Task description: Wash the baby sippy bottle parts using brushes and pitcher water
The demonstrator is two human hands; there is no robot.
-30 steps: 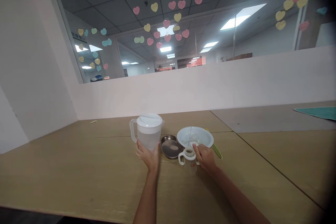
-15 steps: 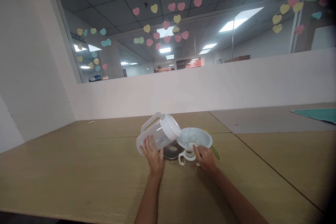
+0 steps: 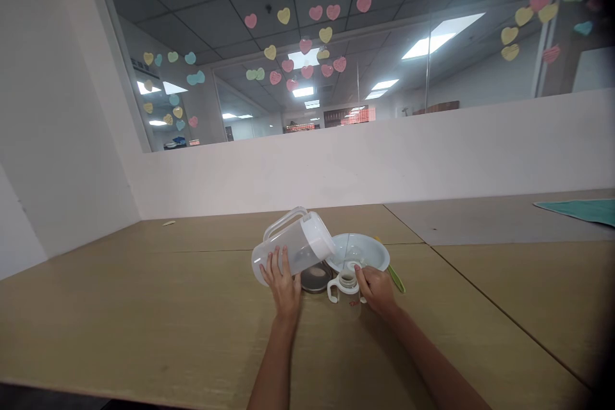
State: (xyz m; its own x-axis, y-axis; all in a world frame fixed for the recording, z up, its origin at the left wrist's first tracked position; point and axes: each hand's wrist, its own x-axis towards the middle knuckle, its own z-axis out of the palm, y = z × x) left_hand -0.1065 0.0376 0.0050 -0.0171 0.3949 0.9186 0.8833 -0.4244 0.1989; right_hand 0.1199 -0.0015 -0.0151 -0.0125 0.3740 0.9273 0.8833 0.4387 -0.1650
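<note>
My left hand (image 3: 283, 285) grips a translucent plastic pitcher (image 3: 293, 246) with a white lid, tilted hard to the right so its spout hangs over a white funnel (image 3: 358, 251). The funnel sits in the neck of a small clear bottle (image 3: 346, 295) with white side handles. My right hand (image 3: 377, 288) is closed round that bottle's right side and steadies it on the tan table (image 3: 144, 314).
A small round steel dish (image 3: 314, 277) lies just behind and between my hands, under the pitcher. A green utensil (image 3: 396, 278) pokes out right of the funnel. A teal cloth (image 3: 581, 210) lies at the far right. A low white partition (image 3: 365, 160) backs the table.
The pitcher stood upright on the table a second ago; my left hand has lifted and tipped it to the right over the funnel. My right hand has stayed on the bottle.
</note>
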